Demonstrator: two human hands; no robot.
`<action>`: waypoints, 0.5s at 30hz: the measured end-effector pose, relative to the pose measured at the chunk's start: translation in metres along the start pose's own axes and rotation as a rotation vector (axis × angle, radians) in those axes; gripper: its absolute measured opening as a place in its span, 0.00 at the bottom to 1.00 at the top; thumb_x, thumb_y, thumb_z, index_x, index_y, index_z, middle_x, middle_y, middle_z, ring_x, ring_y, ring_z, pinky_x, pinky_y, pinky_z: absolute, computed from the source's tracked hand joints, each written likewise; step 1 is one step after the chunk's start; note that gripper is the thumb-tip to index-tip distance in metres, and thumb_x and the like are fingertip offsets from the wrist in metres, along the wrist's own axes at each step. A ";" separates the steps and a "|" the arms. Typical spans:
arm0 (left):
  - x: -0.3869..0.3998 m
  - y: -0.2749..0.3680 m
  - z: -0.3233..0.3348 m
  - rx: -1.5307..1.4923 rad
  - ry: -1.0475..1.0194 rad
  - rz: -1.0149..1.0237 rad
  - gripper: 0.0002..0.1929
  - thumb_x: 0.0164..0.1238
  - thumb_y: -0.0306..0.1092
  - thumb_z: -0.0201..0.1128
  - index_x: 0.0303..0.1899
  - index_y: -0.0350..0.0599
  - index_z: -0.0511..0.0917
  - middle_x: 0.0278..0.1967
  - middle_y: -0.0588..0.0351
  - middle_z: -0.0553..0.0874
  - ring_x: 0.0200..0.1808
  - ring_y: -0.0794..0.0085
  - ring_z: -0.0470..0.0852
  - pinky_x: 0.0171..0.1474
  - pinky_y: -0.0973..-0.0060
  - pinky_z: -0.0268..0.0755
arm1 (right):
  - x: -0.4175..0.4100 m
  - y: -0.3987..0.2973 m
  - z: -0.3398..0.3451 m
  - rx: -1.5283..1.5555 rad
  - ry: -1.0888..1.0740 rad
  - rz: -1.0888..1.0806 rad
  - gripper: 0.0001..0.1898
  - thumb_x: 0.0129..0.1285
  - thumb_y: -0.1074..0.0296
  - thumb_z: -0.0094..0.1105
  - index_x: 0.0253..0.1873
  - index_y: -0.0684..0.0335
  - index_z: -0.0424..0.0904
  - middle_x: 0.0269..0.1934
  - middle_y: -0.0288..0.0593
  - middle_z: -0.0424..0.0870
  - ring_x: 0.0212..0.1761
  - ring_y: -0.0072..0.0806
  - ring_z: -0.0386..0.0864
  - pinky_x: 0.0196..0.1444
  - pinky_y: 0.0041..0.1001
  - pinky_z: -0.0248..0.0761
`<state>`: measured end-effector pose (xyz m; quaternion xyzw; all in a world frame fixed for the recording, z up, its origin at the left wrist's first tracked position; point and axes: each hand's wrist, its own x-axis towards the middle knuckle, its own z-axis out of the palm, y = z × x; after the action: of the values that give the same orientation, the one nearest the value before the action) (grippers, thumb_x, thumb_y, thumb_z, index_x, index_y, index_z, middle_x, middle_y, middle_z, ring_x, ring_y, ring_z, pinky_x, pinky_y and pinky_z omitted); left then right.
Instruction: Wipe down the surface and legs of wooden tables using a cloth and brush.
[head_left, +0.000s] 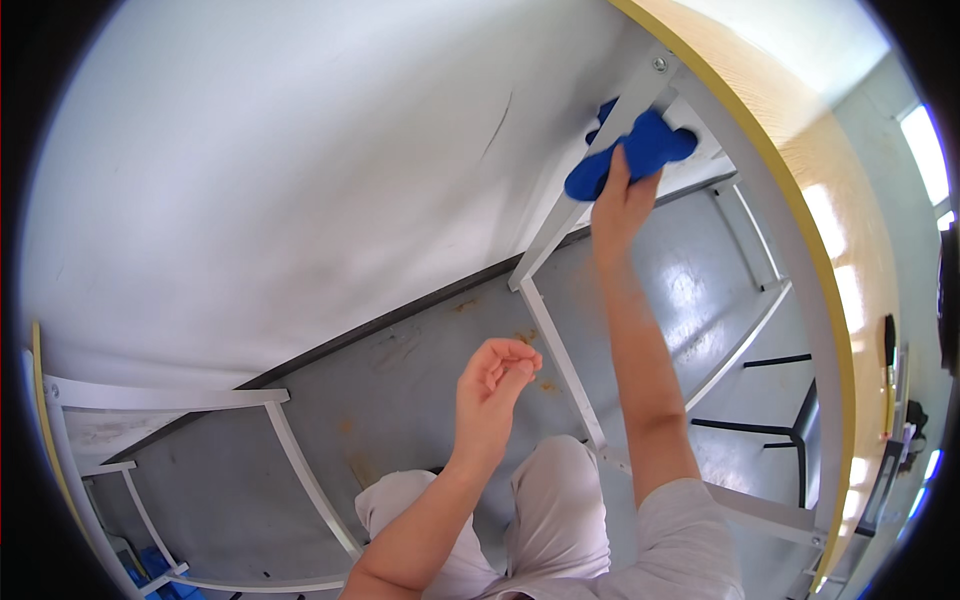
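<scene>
A blue cloth (649, 142) is bunched in my right hand (626, 206), at the upper right. It lies against the white metal leg (559, 217) of a table, with part of the blue showing on the leg's far side. My left hand (496, 379) is raised over my knees with its fingers curled in and the thumb against them. Nothing shows in the left hand. Both arms are bare below the sleeve, and the right one is stretched out toward the leg.
A white wall (262, 187) stands before me, with a dark skirting strip (390, 319) along the grey floor (420, 397). The wooden tabletop (832, 172) with its yellow edge rises at the right. Another white table frame (307, 480) stands left. Black chair legs (802, 435) show at the lower right.
</scene>
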<state>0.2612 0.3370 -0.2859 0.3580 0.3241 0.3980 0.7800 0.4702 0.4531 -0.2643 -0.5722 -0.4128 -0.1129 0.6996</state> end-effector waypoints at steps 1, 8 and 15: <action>0.002 -0.001 0.001 0.001 -0.008 0.000 0.05 0.65 0.27 0.53 0.39 0.40 0.75 0.37 0.56 0.81 0.42 0.73 0.77 0.48 0.75 0.67 | 0.016 -0.008 0.000 0.030 0.026 -0.062 0.17 0.67 0.64 0.54 0.52 0.73 0.70 0.44 0.46 0.79 0.43 0.31 0.76 0.49 0.28 0.67; 0.005 0.006 -0.006 0.008 0.023 0.001 0.06 0.65 0.26 0.53 0.40 0.39 0.75 0.37 0.55 0.81 0.42 0.73 0.78 0.48 0.75 0.67 | 0.048 -0.018 -0.004 0.163 -0.056 -0.025 0.13 0.67 0.63 0.55 0.42 0.70 0.74 0.31 0.37 0.78 0.34 0.23 0.73 0.41 0.22 0.67; 0.004 0.014 -0.008 -0.040 0.028 -0.029 0.06 0.64 0.26 0.53 0.40 0.39 0.75 0.37 0.55 0.82 0.42 0.72 0.78 0.48 0.74 0.67 | -0.044 0.084 -0.002 -0.040 -0.076 -0.019 0.12 0.67 0.70 0.52 0.49 0.74 0.70 0.44 0.47 0.76 0.44 0.31 0.74 0.50 0.28 0.66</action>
<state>0.2509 0.3489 -0.2799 0.3324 0.3319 0.3980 0.7880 0.4961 0.4640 -0.3552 -0.5860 -0.4420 -0.1058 0.6708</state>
